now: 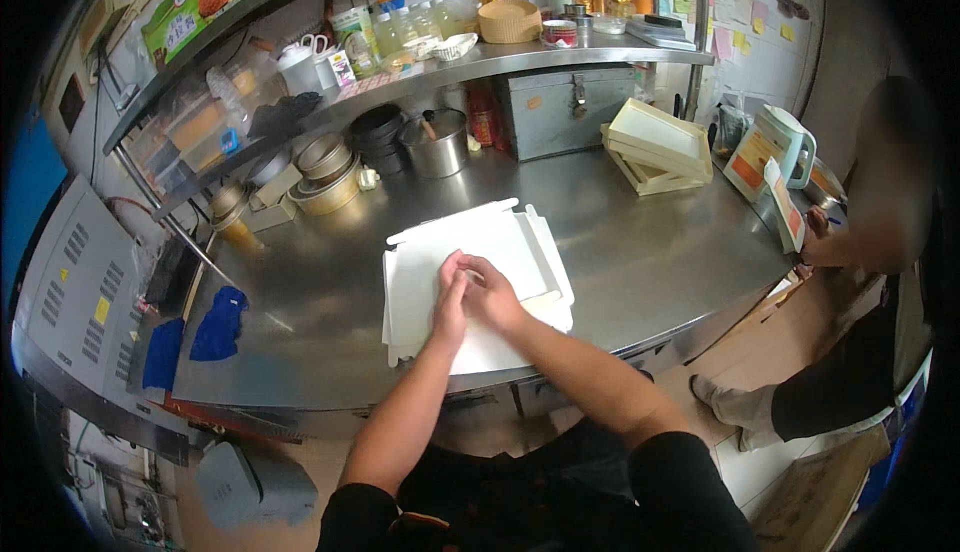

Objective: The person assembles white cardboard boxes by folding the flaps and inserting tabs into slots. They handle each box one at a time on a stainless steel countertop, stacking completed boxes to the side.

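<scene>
Flat white cardboard box blanks point(410, 282) with flaps lie stacked on the steel worktop before me. Above their middle, my left hand point(451, 304) and my right hand point(490, 297) are brought together, palm toward palm. Both sets of fingers are closed and touch near the tips. Whatever may be between the palms is hidden. The raised flap point(545, 257) of the top blank stands out along its right side.
Stacked cream trays point(655, 147) and a grey metal chest point(565, 112) stand at the back. Pots point(437, 142) and round tins point(325, 177) are further left. Blue gloves point(219, 324) lie on the left. A person point(870, 212) works at the right end.
</scene>
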The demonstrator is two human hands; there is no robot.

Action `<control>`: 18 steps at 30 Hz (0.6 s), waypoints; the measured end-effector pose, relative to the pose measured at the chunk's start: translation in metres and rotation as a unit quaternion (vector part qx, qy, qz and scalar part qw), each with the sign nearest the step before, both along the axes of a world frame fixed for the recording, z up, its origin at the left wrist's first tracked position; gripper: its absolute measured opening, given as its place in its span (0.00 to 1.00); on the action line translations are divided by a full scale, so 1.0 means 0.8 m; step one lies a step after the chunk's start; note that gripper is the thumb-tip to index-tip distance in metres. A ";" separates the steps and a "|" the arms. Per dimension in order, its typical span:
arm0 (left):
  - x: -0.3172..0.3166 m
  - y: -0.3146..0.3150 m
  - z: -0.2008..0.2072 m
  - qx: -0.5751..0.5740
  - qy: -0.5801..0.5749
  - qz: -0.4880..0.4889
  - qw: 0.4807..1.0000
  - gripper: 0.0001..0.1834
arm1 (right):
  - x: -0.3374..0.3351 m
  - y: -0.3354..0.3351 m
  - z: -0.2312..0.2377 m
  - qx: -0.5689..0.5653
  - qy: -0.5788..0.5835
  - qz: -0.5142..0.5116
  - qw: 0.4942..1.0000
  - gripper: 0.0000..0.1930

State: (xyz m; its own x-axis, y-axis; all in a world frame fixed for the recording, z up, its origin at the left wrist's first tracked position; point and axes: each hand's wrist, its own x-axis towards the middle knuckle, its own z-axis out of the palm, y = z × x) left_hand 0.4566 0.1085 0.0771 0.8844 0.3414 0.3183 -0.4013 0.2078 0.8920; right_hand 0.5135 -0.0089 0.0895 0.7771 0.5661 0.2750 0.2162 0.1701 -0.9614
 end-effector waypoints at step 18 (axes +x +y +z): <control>-0.173 0.047 0.022 0.561 0.106 0.236 0.786 0.07 | -0.062 -0.041 0.042 -0.243 -0.406 0.017 0.881 0.12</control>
